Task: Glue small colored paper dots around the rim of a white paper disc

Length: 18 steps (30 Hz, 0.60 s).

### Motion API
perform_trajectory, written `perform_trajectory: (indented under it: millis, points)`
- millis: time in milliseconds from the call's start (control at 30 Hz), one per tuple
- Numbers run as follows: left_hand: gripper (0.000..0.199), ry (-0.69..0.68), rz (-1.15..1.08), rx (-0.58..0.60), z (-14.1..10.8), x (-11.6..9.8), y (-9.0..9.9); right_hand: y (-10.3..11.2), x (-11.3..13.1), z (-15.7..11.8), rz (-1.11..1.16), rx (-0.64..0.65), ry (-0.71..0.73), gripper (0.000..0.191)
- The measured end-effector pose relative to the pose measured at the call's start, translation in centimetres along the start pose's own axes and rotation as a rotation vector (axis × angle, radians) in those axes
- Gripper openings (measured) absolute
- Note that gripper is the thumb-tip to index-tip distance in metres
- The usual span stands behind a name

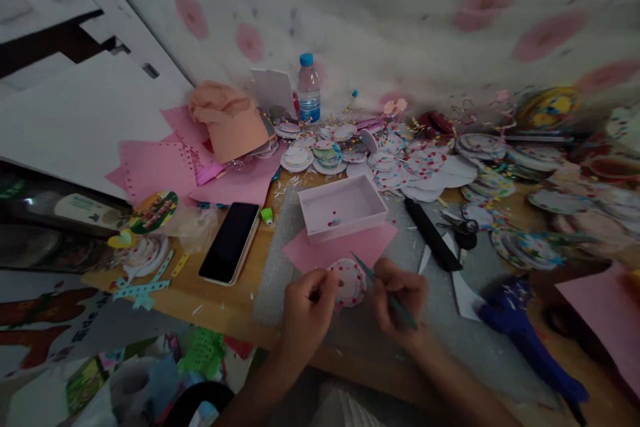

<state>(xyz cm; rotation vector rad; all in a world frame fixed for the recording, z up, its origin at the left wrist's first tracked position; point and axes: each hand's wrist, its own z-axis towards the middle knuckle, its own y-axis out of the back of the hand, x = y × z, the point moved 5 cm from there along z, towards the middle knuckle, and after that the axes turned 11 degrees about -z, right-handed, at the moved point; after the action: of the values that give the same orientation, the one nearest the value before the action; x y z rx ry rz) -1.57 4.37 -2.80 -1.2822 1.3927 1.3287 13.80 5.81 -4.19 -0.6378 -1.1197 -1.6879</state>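
Note:
My left hand (311, 293) is closed in a pinch at the left edge of a round white disc (351, 283) dotted with red; whatever lies between its fingertips is too small to name. On the disc's right, my right hand (400, 290) grips a slim green pointed tool (403, 312), its tip slanting up and left above the disc. Just beyond the disc lies a pink sheet (320, 251), and on it stands an open white box (343, 207) with a few small red pieces inside.
A black phone (231, 242) lies left of the box. Behind it stand a water bottle (309, 90) and many decorated discs (387, 163). To the right are a black bar-shaped object (433, 235), scissors (457, 223) and a blue glue gun (530, 340).

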Motion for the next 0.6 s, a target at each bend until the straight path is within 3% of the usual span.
perform_trajectory:
  millis: [67,133,233,400,600]
  points:
    - [0.031,-0.023,0.03,-0.07,0.0,1.4,1.0,0.9,-0.3,0.1,0.049,-0.128,-0.071,0.014]
    - [0.025,-0.031,0.042,-0.1,0.1,2.7,1.4,1.4,-0.4,0.3,0.104,-0.163,-0.138,0.014]
    - [0.019,-0.041,0.058,-0.059,0.4,4.0,0.8,1.3,0.0,0.7,0.177,-0.116,-0.154,0.017]
    - [0.016,-0.109,0.155,0.057,0.5,4.3,-0.4,0.1,0.7,0.7,0.285,0.015,-0.101,0.017]
    - [0.014,-0.127,0.194,0.062,0.2,4.4,-0.1,-0.1,0.7,0.5,0.3,0.043,-0.054,0.016]
